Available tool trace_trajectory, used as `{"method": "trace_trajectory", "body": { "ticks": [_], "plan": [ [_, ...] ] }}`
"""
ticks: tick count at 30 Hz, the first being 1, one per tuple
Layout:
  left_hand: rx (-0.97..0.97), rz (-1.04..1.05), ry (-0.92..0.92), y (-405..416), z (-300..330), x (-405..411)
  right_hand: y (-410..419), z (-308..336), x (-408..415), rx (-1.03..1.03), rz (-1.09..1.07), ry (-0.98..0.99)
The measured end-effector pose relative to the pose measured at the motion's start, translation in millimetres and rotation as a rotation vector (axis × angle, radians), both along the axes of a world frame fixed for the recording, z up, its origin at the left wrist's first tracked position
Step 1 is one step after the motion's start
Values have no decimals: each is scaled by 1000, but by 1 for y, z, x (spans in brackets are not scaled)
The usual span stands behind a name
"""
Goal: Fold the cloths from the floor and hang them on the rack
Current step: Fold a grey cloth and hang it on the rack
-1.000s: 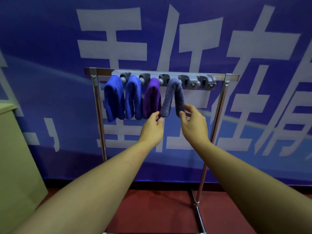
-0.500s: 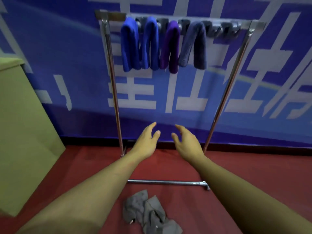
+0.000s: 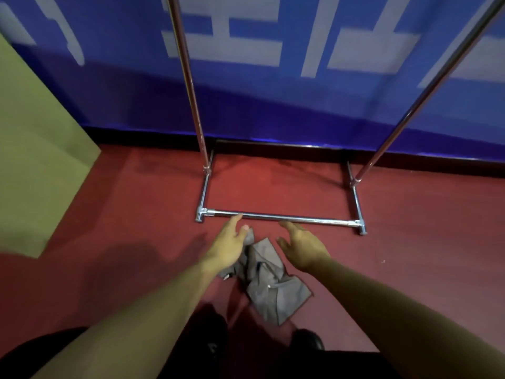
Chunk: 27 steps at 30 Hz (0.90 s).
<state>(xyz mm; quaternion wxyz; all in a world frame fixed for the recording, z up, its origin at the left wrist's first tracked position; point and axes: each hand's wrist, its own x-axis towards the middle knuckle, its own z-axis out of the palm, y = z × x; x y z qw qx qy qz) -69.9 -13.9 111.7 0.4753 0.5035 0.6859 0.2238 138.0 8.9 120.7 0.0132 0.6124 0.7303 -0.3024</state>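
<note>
Reaching: both forearms stretch forward and down, side by side.
Left hand (image 3: 228,243): fingers straight and relaxed, thumb out, holding nothing, over the near edge of the grey cloth (image 3: 269,283).
Right hand (image 3: 303,246): fingers loosely spread, palm inward, holding nothing, just beside the cloth.
Grey cloth: crumpled on the red floor (image 3: 136,214), between the forearms.
Rack (image 3: 281,216): its base bar lies just beyond the fingertips.

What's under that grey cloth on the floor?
Around the grey cloth only the red floor shows, so it seems to lie straight on it. Whatever is beneath its crumpled folds stays hidden. The left hand covers its top corner.
</note>
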Motion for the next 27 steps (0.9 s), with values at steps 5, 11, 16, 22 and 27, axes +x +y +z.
{"method": "trace_trajectory", "body": {
  "ticks": [5,11,16,22,27],
  "plan": [
    [-133,25,52,-7,-77,-6,-3,-67,-2,-146,2,-66],
    [-288,46,0,-7,-145,8,1,-147,-6,-402,-345,46],
    [-348,37,0,-9,-187,22,4,-190,-37,-587,-629,83],
    [-445,44,41,-22,-210,20,-13,-219,-57,-498,-731,67],
    [-467,85,71,-31,-220,14,-23,-225,-54,-437,-752,170]
  ]
}}
